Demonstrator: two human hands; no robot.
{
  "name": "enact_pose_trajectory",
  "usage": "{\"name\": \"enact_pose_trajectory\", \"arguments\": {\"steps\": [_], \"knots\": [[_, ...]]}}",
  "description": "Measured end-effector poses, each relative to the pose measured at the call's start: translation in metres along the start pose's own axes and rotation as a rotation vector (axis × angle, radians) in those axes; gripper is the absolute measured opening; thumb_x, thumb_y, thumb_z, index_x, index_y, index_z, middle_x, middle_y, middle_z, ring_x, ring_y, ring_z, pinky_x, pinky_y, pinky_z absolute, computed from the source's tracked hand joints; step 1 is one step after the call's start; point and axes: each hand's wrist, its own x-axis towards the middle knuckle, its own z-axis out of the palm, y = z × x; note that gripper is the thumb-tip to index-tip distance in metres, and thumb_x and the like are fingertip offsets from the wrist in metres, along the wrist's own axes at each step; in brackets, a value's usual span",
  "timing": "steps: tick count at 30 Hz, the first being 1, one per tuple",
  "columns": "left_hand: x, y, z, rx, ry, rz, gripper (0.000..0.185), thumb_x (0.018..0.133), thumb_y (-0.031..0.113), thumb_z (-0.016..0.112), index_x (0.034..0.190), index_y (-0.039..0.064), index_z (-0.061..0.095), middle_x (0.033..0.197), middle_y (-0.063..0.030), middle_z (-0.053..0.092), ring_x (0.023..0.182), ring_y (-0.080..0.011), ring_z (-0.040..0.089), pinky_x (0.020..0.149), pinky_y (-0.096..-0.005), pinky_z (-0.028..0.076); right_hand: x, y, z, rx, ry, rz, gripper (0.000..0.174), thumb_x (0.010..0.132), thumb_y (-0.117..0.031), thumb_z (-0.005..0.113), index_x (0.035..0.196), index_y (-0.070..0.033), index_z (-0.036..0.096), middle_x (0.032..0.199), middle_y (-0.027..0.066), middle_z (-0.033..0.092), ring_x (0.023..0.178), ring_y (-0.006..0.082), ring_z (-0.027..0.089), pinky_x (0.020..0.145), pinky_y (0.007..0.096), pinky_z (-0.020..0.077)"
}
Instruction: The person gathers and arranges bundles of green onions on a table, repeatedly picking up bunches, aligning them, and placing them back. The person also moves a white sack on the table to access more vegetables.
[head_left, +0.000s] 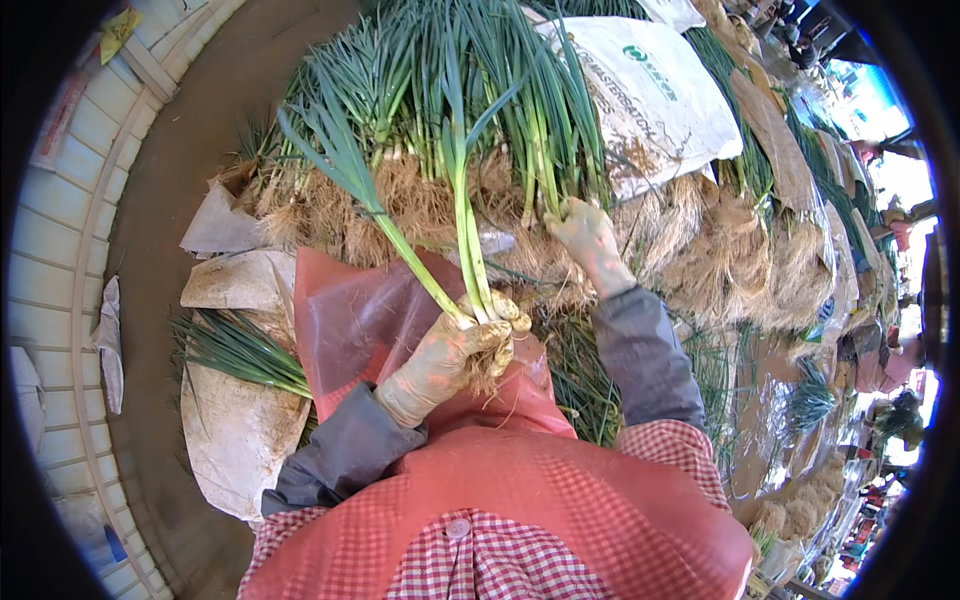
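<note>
My left hand (450, 352), in a soiled thin glove, is closed round the white root ends of a few green onion stalks (466, 232) above my lap. Their leaves point up and away from me, and fine roots hang below the fingers. My right hand (585, 232), gloved too, reaches forward to the base of more stalks (541, 161) at the near edge of a large pile of green onions (427, 82). Its fingertips touch a stalk base there; whether they grip it cannot be told. A red translucent plastic apron (495, 465) covers my lap.
A white printed woven sack (652, 97) lies over the pile at right, above matted roots (727, 255). Cut leaves (581, 375) lie beside my right knee. Another onion bundle (247, 356) rests on dirty sacking (232, 435) at left. A tiled wall (56, 247) curves along the far left. People work at far right.
</note>
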Motion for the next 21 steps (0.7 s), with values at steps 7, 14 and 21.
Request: {"name": "enact_pose_trajectory", "arguments": {"steps": [7, 14, 21], "knots": [[0.031, -0.040, -0.026, 0.151, 0.206, 0.050, 0.030, 0.088, 0.002, 0.064, 0.117, 0.001, 0.057, 0.104, -0.0026, 0.063, 0.093, -0.0101, 0.060, 0.082, -0.0217, 0.049, -0.067, -0.065, -0.026, 0.517, -0.095, -0.074, 0.021, 0.085, -0.025, 0.071, 0.091, -0.005, 0.066, 0.073, 0.0099, 0.065, 0.065, 0.0205, 0.063, 0.060, 0.0340, 0.0513], [0.036, -0.043, -0.033, 0.128, 0.274, 0.108, 0.022, 0.088, 0.003, 0.064, 0.110, 0.001, 0.063, 0.099, -0.0021, 0.065, 0.088, -0.0104, 0.061, 0.078, -0.0237, 0.050, -0.060, -0.056, 0.000, 0.896, -0.260, 0.054, 0.036, 0.089, -0.037, 0.064, 0.095, -0.002, 0.070, 0.088, 0.0112, 0.067, 0.089, 0.0192, 0.061, 0.079, 0.0349, 0.0464], [0.018, -0.028, -0.034, -0.110, 0.196, 0.018, 0.020, 0.090, 0.006, 0.058, 0.109, 0.000, 0.063, 0.093, -0.0044, 0.066, 0.084, -0.0135, 0.064, 0.078, -0.0242, 0.052, -0.035, 0.001, -0.011, 0.150, 0.256, -0.010, 0.022, 0.087, -0.021, 0.069, 0.094, 0.000, 0.065, 0.103, 0.0116, 0.063, 0.082, 0.0217, 0.063, 0.076, 0.0375, 0.0538]]}}
